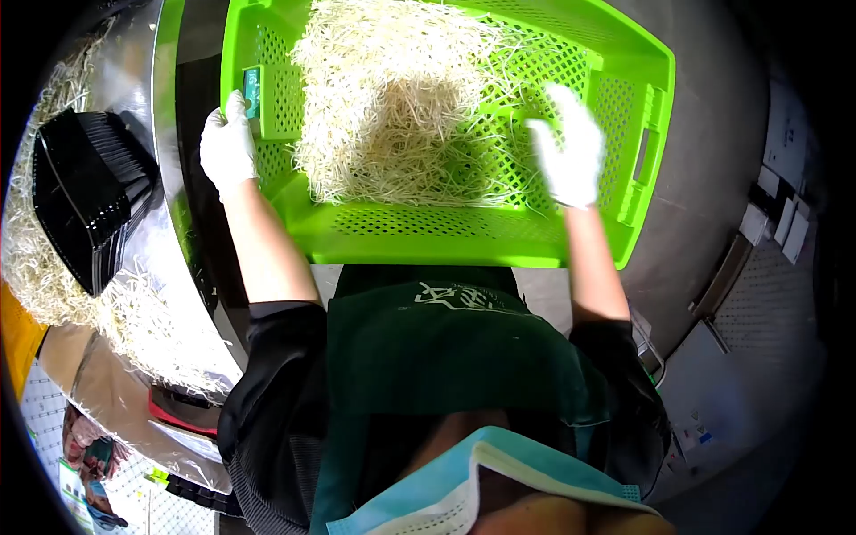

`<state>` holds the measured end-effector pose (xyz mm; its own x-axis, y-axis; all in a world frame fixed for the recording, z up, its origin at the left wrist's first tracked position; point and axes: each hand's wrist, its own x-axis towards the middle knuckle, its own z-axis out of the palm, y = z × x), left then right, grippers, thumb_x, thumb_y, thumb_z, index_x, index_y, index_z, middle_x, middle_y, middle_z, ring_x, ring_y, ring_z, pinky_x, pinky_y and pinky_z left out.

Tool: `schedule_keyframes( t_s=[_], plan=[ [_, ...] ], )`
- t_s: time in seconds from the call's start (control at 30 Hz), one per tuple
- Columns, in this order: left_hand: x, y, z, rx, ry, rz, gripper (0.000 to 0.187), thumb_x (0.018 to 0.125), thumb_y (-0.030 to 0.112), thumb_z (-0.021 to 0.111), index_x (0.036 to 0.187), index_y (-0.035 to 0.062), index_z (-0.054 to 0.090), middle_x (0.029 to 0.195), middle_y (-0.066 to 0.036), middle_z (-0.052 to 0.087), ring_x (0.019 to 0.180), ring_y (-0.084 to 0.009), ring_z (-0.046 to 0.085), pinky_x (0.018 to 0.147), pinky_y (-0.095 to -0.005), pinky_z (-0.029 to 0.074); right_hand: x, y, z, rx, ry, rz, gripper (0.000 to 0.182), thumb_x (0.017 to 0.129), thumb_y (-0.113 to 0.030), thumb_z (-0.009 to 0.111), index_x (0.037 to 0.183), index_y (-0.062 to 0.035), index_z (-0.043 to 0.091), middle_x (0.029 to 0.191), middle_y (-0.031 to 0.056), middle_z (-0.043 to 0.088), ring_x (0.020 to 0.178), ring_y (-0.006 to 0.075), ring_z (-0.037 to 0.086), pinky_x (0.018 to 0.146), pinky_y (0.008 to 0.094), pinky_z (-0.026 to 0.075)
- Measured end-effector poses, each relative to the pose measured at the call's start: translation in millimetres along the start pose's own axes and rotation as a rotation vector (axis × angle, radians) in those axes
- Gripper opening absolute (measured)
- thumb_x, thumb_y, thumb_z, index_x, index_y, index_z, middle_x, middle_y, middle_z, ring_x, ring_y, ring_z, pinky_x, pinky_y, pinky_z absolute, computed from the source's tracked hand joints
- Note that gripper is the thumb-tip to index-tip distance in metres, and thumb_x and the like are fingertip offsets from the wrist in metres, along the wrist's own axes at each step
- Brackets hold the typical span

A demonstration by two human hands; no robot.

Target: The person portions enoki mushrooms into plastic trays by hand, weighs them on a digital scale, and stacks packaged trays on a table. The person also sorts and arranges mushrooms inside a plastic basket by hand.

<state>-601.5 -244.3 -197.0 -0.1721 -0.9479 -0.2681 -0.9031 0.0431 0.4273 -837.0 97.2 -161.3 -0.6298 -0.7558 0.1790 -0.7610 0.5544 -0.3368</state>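
At left, a nested stack of black trays (85, 192) on a shiny surface (129, 53), a yellow item (22, 339) lower down; far right, pale flat items (788, 138) near grey floor (713, 116).

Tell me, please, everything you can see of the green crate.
The green crate looks like plastic: rectangular, open-topped, with perforated walls and floor, a slot in its right end and a small teal label at left. Its far edge is cut off. Pale, sprout-like strands cover its left and middle, thinning rightward. The left hand touches its left rim; the blurred right hand is over its right part, contact unclear.
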Motion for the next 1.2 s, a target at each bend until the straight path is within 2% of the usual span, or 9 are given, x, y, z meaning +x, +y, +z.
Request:
schedule_keyframes(
  t_s=[0.17, 0.3, 0.37, 0.53, 0.63, 0.83, 0.9, 1.07, 1.2],
  plan=[
    [-15.4, 0.2, -6.0, -0.139, -0.037, -0.036, 0.047, 0.087, 0.052, 0.053, 0.096, 0.0088, 0.069, 0.075, -0.007, 0.068, 0.073, -0.0215, 0.065, 0.072, -0.0333, 0.047, 9.1, -67.4, 119.2, 0.071, -0.109, -0.375, 0.063, 0.071, -0.028, 0.074, 0.128, -0.0138, 0.051, 0.123, 0.0166, 0.057, 0.102, 0.0351, 0.06, 0.087, 0.0385, 0.05],
    [-19.3, -1.0, -11.7, -0.249, -0.102, -0.016, 0.042, 0.086, 0.048, 0.057, 0.095, 0.0093, 0.07, 0.067, -0.002, 0.066, 0.064, -0.0128, 0.061, 0.066, -0.0271, 0.046, -36.0, -45.8, 94.1, -0.179, -0.647, -0.073, 0.056, 0.076, -0.033, 0.071, 0.127, -0.0186, 0.053, 0.135, 0.0185, 0.045, 0.09, 0.0316, 0.063, 0.07, 0.0385, 0.054],
    [-23.3, 1.1, -11.9, -0.293, -0.099, -0.028, 0.041, 0.086, 0.048, 0.057, 0.094, 0.0095, 0.07, 0.066, -0.001, 0.066, 0.063, -0.0112, 0.06, 0.065, -0.0261, 0.045, -70.4, -16.7, 72.1, -0.242, -0.91, 0.147, 0.052, 0.084, -0.033, 0.063, 0.132, -0.0214, 0.049, 0.142, 0.0215, 0.038, 0.105, 0.0333, 0.061, 0.085, 0.0383, 0.052],
    [-27.8, 8.4, -17.8, -0.339, -0.124, -0.038, 0.037, 0.086, 0.045, 0.059, 0.092, 0.0106, 0.07, 0.062, 0.002, 0.063, 0.058, -0.0076, 0.055, 0.061, -0.0232, 0.043, -62.5, -26.6, 51.5, -0.1, -0.437, 0.217, 0.029, 0.088, -0.03, 0.061, 0.112, -0.0137, 0.063, 0.088, 0.0147, 0.066, 0.071, 0.0295, 0.065, 0.064, 0.037, 0.053],
    [-21.6, -2.5, -6.8, -0.383, -0.106, -0.003, 0.038, 0.086, 0.045, 0.059, 0.09, 0.0095, 0.07, 0.063, 0.002, 0.064, 0.057, -0.0077, 0.055, 0.06, -0.0232, 0.042, -9.3, -51.9, 93.5, -0.007, -0.188, 0.188, 0.049, 0.082, -0.037, 0.068, 0.117, -0.0046, 0.059, 0.117, 0.0177, 0.06, 0.109, 0.0293, 0.057, 0.094, 0.036, 0.045],
    [-26.7, -3.9, -11.0, -0.383, -0.092, 0.033, 0.04, 0.087, 0.047, 0.057, 0.092, 0.0092, 0.07, 0.067, 0.0, 0.065, 0.063, -0.0116, 0.058, 0.067, -0.0258, 0.044, -0.3, -52.0, 157.2, -0.027, 0.144, 0.167, 0.066, 0.074, -0.037, 0.074, 0.123, 0.0013, 0.051, 0.112, 0.0174, 0.061, 0.107, 0.0267, 0.057, 0.094, 0.0369, 0.044],
    [-22.0, -10.1, -5.3, -0.372, -0.091, 0.057, 0.041, 0.087, 0.047, 0.056, 0.092, 0.0092, 0.07, 0.068, 0.0, 0.066, 0.064, -0.0126, 0.059, 0.068, -0.0264, 0.045, -1.4, -43.3, 137.1, 0.485, -0.336, 0.59, 0.052, 0.075, -0.03, 0.075, 0.114, 0.0, 0.056, 0.102, 0.0113, 0.063, 0.095, 0.0198, 0.059, 0.087, 0.0325, 0.047],
    [-19.4, -11.1, -8.9, -0.325, -0.126, 0.098, 0.042, 0.087, 0.048, 0.055, 0.094, 0.0093, 0.069, 0.072, -0.002, 0.068, 0.069, -0.0149, 0.063, 0.07, -0.0276, 0.045, -33.0, 15.6, 66.7, 0.635, -0.464, 0.772, 0.045, 0.075, -0.028, 0.077, 0.108, -0.0012, 0.062, 0.103, 0.0085, 0.063, 0.093, 0.0163, 0.058, 0.086, 0.0303, 0.047],
    [-18.9, -14.9, -3.9, -0.382, -0.101, 0.119, 0.042, 0.087, 0.048, 0.055, 0.094, 0.0094, 0.069, 0.072, -0.002, 0.068, 0.069, -0.0151, 0.062, 0.07, -0.0269, 0.045, -38.0, 8.4, 50.2, -0.312, -0.619, 0.3, 0.068, 0.078, -0.047, 0.067, 0.131, -0.009, 0.049, 0.138, 0.0196, 0.044, 0.125, 0.0326, 0.045, 0.103, 0.0416, 0.038]
  ],
)
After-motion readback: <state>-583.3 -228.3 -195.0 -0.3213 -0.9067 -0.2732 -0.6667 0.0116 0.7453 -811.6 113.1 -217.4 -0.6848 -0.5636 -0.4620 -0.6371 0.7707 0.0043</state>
